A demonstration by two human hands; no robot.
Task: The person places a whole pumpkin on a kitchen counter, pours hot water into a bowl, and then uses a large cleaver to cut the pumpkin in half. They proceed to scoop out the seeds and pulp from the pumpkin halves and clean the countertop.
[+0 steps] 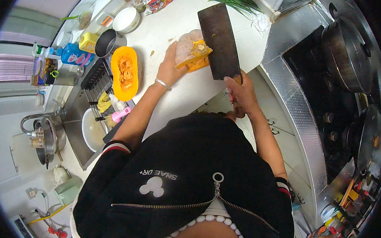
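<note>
My left hand (171, 68) rests against the near left side of a pumpkin piece (188, 47), its pale rind up and some orange flesh showing along the cut edge. In my right hand (245, 94) is the wooden handle of a broad, dark cleaver (219, 41). The blade stands beside the pumpkin's right end, over the white countertop (163, 27); whether it touches the flesh I cannot tell. Another pumpkin half (125, 73) lies to the left, cut face up, with seeds and pulp in its hollow.
Left are a steel sink (73, 134) with a white basin (92, 130), a dark saucepan (108, 43) and a white bowl (126, 19). Green chives (232, 1) lie at the back. A cooktop (312, 81) bearing a large pot (345, 55) stands right.
</note>
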